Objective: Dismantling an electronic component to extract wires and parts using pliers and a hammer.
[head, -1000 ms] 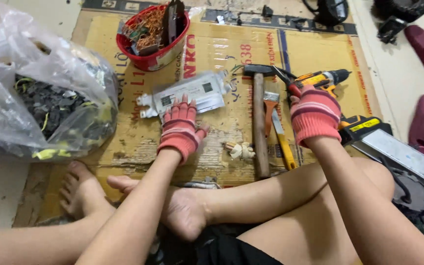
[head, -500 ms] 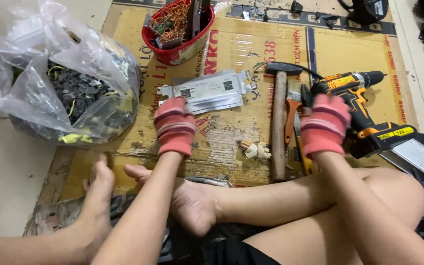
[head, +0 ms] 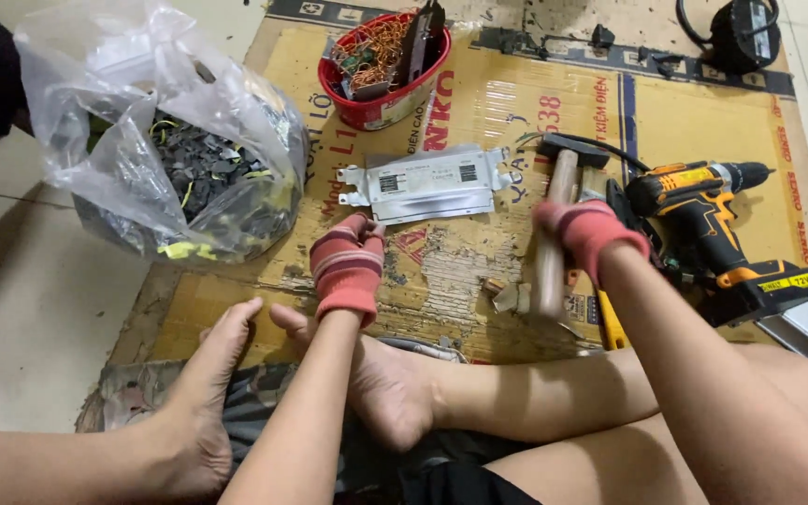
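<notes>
Two bare feet crossed at the bottom of the frame on flattened cardboard point(head: 516, 112). Just above, left hand point(head: 348, 266) in a striped red glove, fingers curled loosely, gripping nothing, tips just below a grey metal plate point(head: 423, 182) at centre. Right of centre, right hand point(head: 586, 234), also gloved, clenched round the wooden handle of a hammer point(head: 554, 234), head pointing to the top. Orange cordless drill point(head: 713, 224) at right. Clear bag of dark scrap point(head: 170, 159) upper left; red bowl of wires point(head: 381, 65) at top centre.
</notes>
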